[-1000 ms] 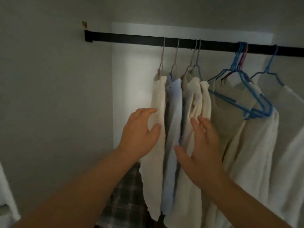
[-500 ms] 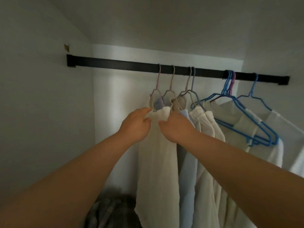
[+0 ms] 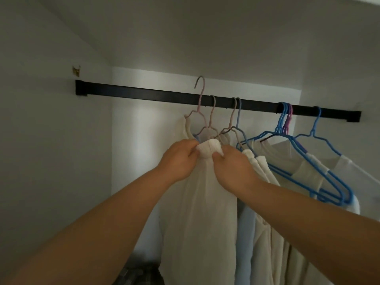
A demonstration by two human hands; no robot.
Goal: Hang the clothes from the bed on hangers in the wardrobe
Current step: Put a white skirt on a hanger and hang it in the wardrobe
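Wardrobe interior, dim. Black rail (image 3: 144,95) runs across, above both hands. Cream garment (image 3: 197,202) hangs in a long drape straight below the grip; it sits on a pink hanger (image 3: 200,103) whose hook stands clear above the rail, so it reads as unhooked and carried by the hands, not the rail.

Right of the grip: a row of pale garments (image 3: 261,202) on hangers hooked to the rail, then a cluster of blue hangers (image 3: 329,182) further right, some carrying cream cloth.

Left hand (image 3: 181,159) and right hand (image 3: 234,167) are side by side, nearly touching, fingers curled, both pinching the folded top edge of the cream garment just under the hanger neck.

Handling, as a judgement: cloth looks thin, soft, light; it will sag and slide off a smooth wire hanger if tilted. Best hold is where the hands are now, at the fold over the hanger, keeping the hanger level.

Dark plaid fabric (image 3: 139,274) lies low, below the left arm.
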